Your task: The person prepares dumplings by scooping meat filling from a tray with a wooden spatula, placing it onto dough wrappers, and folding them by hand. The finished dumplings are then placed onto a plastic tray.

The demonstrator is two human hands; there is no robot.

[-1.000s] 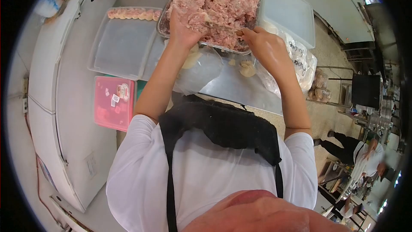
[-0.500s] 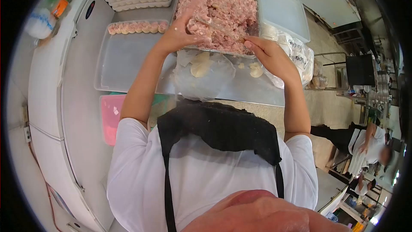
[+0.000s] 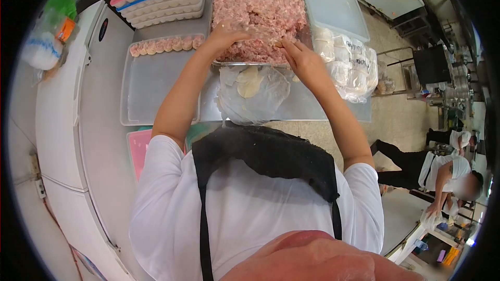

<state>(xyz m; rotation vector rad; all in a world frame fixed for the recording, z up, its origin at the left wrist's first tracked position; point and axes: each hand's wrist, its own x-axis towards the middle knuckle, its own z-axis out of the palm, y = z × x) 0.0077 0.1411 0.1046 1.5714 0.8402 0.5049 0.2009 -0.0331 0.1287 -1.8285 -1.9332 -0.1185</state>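
Over one meat tray: left hand part-curled, contents unclear; right hand pinching one thin tool.

Minced meat in tray, on table. Before tray: plastic bag, dough wrappers on or inside, unclear. Left: shallow container, dumplings along far edge; container stack behind. Right: wrapped packs, plastic container behind them.
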